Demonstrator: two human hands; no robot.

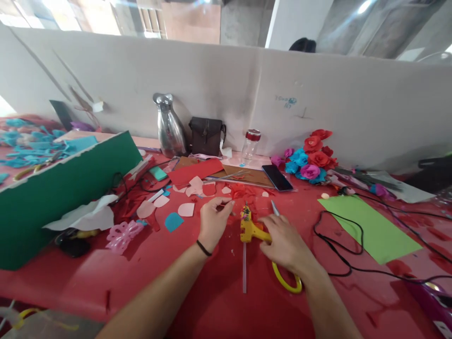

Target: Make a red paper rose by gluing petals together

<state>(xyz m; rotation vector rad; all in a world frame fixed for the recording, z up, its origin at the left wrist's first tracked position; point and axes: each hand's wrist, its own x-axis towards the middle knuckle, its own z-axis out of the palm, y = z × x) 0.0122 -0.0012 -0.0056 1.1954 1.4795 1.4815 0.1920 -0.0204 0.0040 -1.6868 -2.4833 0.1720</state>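
Note:
My left hand [213, 222] rests on the red table [226, 301] with thumb and forefinger pinched together just left of the nozzle of a yellow glue gun [248, 227]. What they pinch is too small to name. My right hand [284, 242] is curled over the glue gun's handle. A clear glue stick [244, 270] sticks out of the gun's back towards me. Yellow-handled scissors [286, 281] lie under my right hand, their blade tip showing beyond the fingers.
A green board [63, 188] stands at left. Pink and blue paper petals [186, 209], a pink cut-out [122, 235], a phone [277, 177], paper roses [310, 157], a green sheet [370, 226], a black cable [339, 254], a silver vase [170, 126], a brown bag [206, 135] and a jar [251, 143] surround the hands.

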